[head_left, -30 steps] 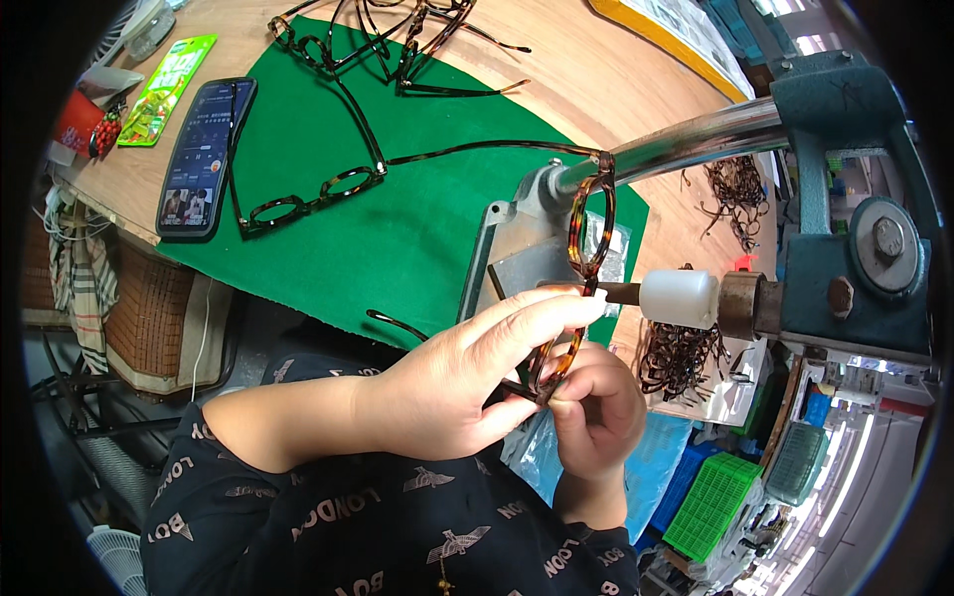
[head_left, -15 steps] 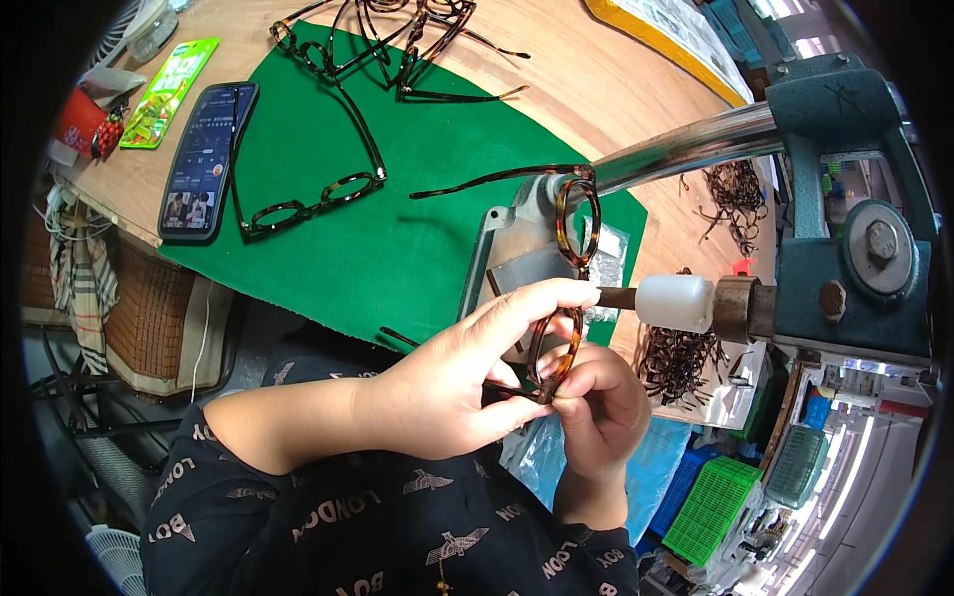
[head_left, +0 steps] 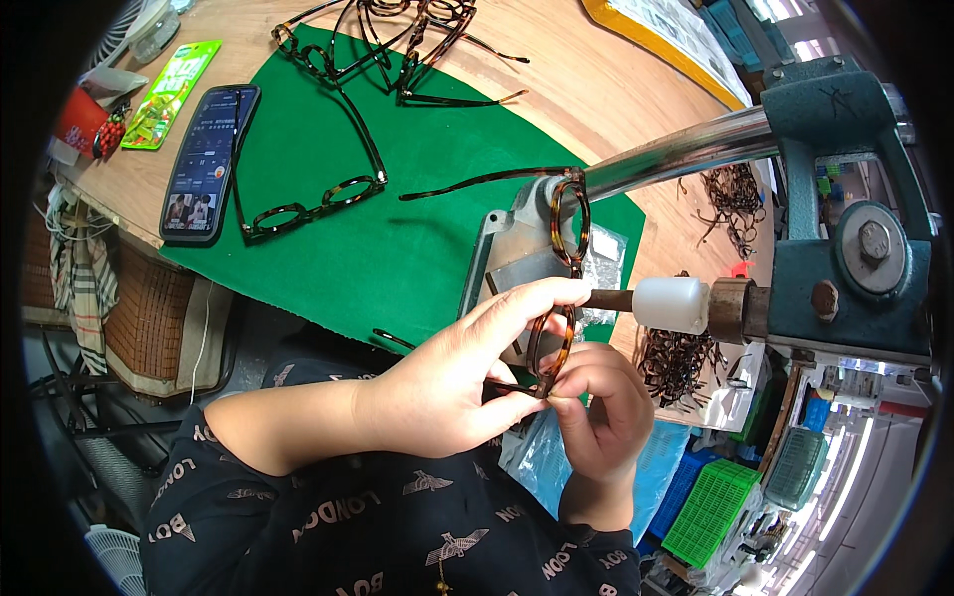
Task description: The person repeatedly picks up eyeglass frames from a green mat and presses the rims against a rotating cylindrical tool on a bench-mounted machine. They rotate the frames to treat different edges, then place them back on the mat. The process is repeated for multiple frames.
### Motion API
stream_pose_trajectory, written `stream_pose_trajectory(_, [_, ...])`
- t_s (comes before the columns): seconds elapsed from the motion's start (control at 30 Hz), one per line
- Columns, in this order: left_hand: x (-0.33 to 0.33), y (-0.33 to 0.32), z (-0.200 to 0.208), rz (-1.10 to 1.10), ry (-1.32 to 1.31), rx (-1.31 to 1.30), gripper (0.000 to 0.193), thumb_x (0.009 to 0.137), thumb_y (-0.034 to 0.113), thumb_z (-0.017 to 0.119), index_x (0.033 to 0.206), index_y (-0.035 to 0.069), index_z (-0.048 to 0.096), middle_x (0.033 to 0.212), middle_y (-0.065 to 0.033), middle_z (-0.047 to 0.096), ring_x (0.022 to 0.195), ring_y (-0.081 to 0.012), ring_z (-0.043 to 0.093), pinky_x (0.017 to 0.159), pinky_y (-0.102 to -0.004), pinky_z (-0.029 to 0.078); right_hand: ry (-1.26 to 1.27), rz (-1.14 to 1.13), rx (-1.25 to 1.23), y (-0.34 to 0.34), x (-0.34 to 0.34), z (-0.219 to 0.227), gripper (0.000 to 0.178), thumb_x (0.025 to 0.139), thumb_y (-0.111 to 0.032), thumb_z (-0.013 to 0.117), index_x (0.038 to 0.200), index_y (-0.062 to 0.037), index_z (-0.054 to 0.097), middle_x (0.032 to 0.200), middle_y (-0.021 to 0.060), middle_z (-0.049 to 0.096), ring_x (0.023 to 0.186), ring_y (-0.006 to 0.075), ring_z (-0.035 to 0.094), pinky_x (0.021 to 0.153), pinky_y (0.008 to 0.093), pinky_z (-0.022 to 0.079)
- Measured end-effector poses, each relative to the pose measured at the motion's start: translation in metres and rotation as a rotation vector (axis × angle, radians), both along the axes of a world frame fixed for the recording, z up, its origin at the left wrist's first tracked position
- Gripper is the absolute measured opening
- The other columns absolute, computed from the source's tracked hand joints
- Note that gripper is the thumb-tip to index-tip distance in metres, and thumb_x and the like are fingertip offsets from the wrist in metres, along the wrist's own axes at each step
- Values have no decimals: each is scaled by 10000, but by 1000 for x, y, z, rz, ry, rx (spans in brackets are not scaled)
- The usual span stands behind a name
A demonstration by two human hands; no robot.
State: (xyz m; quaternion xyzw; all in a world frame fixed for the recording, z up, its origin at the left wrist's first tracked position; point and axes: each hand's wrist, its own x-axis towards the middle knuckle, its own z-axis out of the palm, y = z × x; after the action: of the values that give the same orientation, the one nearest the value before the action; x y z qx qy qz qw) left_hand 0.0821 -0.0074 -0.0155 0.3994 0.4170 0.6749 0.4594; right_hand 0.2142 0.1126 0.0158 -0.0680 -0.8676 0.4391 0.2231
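Note:
Both my hands hold a tortoiseshell eyeglass frame (head_left: 568, 257), upright with one rim above the other. My left hand (head_left: 467, 363) closes around its lower rim, index finger along the bridge. At the lower hinge corner, the thumb and fingers of my right hand (head_left: 608, 407) pinch the frame; whether a small part sits between them is hidden. The upper temple stretches left over the green mat (head_left: 427, 248), and the lower one passes behind my left hand. Close to my index fingertip ends the metal rod (head_left: 613, 300) of a teal machine (head_left: 805, 273), with a white plastic sleeve (head_left: 668, 304) around it.
Another pair of glasses (head_left: 323, 207) lies on the mat beside a phone (head_left: 202, 149). Several more frames (head_left: 405, 70) are bunched at the far edge. Piles of dark temples or small parts (head_left: 681, 363) lie right. A green crate (head_left: 711, 512) stands below the table.
The held frame has shifted slightly left, away from the machine. My right hand has loosened a little around the lower corner, its pinch kept.

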Motion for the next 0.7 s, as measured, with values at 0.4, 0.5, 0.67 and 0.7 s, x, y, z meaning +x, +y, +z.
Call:
stream_pose_trajectory(0.4, [0, 1, 2, 16, 36, -11, 805, 698, -142, 594, 1392, 46, 233, 1399, -111, 291, 1202, -198, 400, 704, -212, 535, -7, -13, -33, 1, 0, -1, 104, 734, 50, 629, 810, -3, 582, 798, 127, 613, 740, 260, 599, 701, 332, 479])
stream_pose_trajectory(0.5, [0, 2, 0, 13, 13, -11, 806, 695, -150, 590, 1389, 48, 232, 1393, -117, 294, 1203, -202, 400, 693, -210, 539, -5, -1, -26, 2, 0, -1, 103, 736, 52, 628, 809, -3, 580, 792, 124, 611, 734, 257, 597, 699, 332, 479])
stream_pose_trajectory(0.67, [1, 2, 0, 6, -25, -8, 801, 697, -154, 579, 1387, 50, 227, 1390, -128, 296, 1203, -203, 396, 668, -211, 542, -5, 6, -17, 3, -1, -1, 97, 736, 54, 628, 799, -4, 582, 783, 121, 610, 723, 251, 595, 693, 329, 477])
stream_pose_trajectory(0.7, [1, 2, -1, 8, -21, -2, 800, 698, -154, 577, 1387, 51, 226, 1389, -128, 296, 1202, -203, 396, 666, -212, 542, -4, 5, -16, 3, -1, -1, 97, 736, 54, 629, 798, -3, 582, 781, 120, 610, 722, 250, 595, 693, 328, 477])
